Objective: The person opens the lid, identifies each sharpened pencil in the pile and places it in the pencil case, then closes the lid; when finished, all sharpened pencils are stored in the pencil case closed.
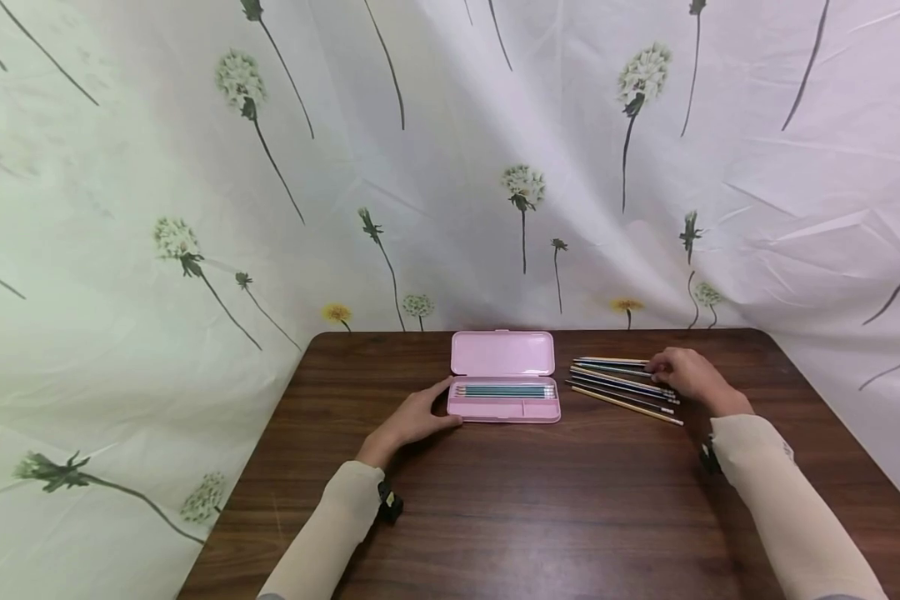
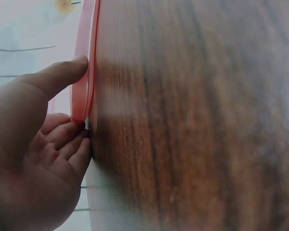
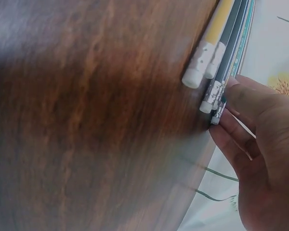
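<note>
A pink pencil case [image 1: 487, 410] lies with its lid [image 1: 502, 353] raised at the back of the table. Several teal pencils [image 1: 504, 391] lie side by side in its rear compartment. My left hand [image 1: 412, 417] holds the case's left end, thumb against the front wall [image 2: 81, 91] and fingers round the corner. To the right, loose pencils [image 1: 622, 403] fan out on the table, yellow, dark and teal, eraser ends toward my right hand [image 1: 690, 375]. That hand pinches a teal pencil [image 1: 613, 369] near its eraser end; the fingertips are partly hidden in the head view.
The brown wooden table [image 1: 495, 500] ends at a white cloth [image 1: 457, 167] printed with dandelions, which hangs behind and at both sides. A small black device [image 1: 390, 503] is strapped at the left wrist.
</note>
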Motion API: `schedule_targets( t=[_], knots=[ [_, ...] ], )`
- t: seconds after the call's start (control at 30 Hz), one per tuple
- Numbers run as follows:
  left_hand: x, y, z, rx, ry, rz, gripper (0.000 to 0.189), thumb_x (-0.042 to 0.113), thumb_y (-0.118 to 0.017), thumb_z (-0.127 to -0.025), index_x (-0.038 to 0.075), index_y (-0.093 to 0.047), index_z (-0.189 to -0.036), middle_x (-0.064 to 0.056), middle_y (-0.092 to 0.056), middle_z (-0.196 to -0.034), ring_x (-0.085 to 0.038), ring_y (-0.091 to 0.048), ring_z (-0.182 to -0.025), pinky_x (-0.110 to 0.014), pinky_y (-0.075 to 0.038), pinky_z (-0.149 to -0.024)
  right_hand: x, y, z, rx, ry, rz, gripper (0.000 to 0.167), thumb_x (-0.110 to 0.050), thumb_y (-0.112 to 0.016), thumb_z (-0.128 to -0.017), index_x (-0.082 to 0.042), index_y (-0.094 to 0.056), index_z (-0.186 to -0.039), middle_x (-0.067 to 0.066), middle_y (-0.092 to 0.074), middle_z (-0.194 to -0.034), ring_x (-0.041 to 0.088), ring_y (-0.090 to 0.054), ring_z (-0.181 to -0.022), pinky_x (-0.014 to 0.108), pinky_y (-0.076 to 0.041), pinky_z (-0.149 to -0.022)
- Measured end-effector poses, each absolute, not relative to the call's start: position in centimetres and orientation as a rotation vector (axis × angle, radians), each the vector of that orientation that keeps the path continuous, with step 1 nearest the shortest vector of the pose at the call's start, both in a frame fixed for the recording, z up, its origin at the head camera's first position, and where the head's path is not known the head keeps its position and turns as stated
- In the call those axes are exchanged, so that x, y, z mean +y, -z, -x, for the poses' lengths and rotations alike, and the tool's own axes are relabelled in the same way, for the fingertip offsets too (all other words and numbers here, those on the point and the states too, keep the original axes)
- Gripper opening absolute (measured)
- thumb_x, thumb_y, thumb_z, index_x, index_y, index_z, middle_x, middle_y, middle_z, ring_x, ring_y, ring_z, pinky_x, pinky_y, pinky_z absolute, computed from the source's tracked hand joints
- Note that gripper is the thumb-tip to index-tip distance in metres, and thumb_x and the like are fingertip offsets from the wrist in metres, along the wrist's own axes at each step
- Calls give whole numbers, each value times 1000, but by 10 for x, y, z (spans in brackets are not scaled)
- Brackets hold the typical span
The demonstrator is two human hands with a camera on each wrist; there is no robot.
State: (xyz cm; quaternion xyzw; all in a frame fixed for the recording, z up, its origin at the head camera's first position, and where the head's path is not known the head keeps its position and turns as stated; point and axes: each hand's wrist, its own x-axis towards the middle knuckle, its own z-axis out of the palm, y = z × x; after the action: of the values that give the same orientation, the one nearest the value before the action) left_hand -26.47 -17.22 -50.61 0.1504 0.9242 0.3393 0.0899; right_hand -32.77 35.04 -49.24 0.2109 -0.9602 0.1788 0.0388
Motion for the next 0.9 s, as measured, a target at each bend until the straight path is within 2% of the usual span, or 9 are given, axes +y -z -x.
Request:
schedule_targets(
  t=[0.2,0.37,0.47,0.73,0.9],
  knots=[
    [-171,506,265,2745,-1011,-447,84,37,-77,-99,11,-36,-167,-16,-43,-168,-38,-42,-156,-57,-36,-126,352,493,327,-2907,-543,-666,10,1,-74,-92,-2,-81,-99,7,-70,-88,21,-64,-79,44,-54,-73],
    [-171,505,265,2746,-1006,-450,84,38,-77,-99,11,-36,-167,-16,-43,-169,-37,-42,-156,-57,-37,-126,353,492,324,-2921,-535,-622,12,-1,-72,-95,0,-81,-104,17,-78,-100,36,-73,-92,57,-58,-83],
    [-171,506,265,2748,-1000,-449,84,38,-77,-99,11,-35,-167,-16,-43,-169,-37,-42,-156,-57,-37,-126,353,490,322,-2903,-556,-613,13,-1,-72,-97,1,-82,-105,20,-80,-103,42,-74,-98,60,-58,-86],
    [-173,508,266,2755,-1001,-463,85,38,-77,-99,10,-36,-167,-15,-43,-169,-37,-42,-156,-56,-37,-126,342,475,317,-2815,-671,-631,15,2,-74,-96,-2,-84,-107,14,-83,-99,33,-78,-90,46,-61,-74],
    [-173,509,268,2757,-991,-459,85,39,-77,-99,11,-36,-167,-15,-43,-169,-36,-42,-156,-56,-38,-126,324,459,319,-2790,-664,-688,18,1,-74,-97,-4,-84,-110,14,-82,-105,33,-78,-94,49,-63,-78]
  ],
)
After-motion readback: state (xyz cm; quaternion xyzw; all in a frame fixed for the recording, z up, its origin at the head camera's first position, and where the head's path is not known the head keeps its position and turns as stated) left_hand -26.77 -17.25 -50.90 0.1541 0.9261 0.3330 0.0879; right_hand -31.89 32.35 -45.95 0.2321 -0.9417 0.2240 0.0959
